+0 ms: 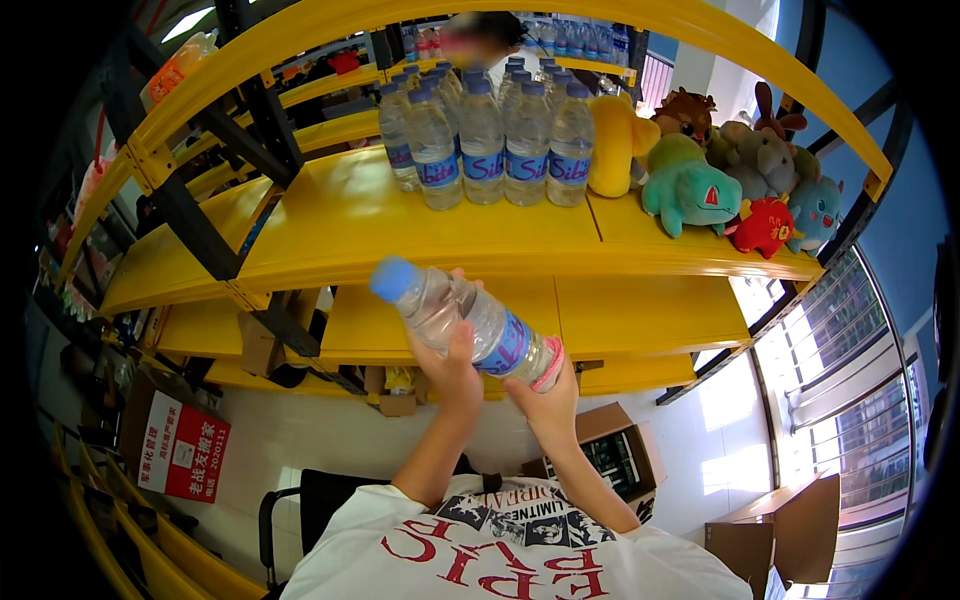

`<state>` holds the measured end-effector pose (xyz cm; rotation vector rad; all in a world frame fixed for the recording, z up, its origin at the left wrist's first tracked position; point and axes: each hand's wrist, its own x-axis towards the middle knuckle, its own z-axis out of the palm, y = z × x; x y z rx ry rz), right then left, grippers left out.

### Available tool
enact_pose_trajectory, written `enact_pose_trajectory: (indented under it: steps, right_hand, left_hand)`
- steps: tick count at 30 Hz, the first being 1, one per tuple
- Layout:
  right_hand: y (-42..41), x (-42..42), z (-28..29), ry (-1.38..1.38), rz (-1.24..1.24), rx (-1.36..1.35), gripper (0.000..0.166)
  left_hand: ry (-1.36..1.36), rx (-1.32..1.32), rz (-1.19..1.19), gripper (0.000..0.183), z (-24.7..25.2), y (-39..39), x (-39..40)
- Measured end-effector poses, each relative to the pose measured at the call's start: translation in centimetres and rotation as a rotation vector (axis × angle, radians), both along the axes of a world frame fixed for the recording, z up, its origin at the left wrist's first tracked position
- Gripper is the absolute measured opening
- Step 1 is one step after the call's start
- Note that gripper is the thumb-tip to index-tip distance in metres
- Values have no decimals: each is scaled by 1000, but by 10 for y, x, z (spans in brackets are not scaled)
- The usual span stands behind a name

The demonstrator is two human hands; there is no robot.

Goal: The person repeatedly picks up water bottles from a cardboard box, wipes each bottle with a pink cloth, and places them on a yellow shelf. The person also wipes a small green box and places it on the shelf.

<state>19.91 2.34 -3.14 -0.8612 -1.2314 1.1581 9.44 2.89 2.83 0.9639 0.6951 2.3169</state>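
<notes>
A clear plastic water bottle with a blue cap and a blue label is held tilted in front of the yellow shelf, its cap up and to the left. My left hand wraps around its upper body, fingertips showing behind it. Around the base, my right hand grips it together with a pink textured cloth or band, which is partly covered by the fingers. Beyond the hands, several similar bottles stand upright in close rows on the upper yellow shelf board.
Plush toys sit right of the bottle rows. Dark uprights frame the rack. Below are an open carton with dark packages, another carton, and a black chair. A person is behind the rack.
</notes>
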Motion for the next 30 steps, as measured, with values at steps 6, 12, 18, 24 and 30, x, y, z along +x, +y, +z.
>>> enact_pose_trajectory:
  steps: [6, 12, 18, 24, 30]
  right_hand:
    - [-8, 28, -14, -46, 134, 82, 38]
    - [-2, 36, -29, 650, 876, -530, 66]
    - [-18, 23, -15, 925, 1342, -632, 78]
    - [-22, 21, -20, 924, 1155, -622, 77]
    - [-24, 28, -17, 560, 882, -424, 74]
  left_hand:
    - [-208, -113, -195, 59, 8, -1, -13]
    - [-255, -49, -596, 65, 7, 6, -26]
    - [-226, -8, -767, 70, 3, 2, -27]
    - [-133, -135, -632, 78, 20, -3, -20]
    - [-17, -182, -609, 78, 21, -4, -31]
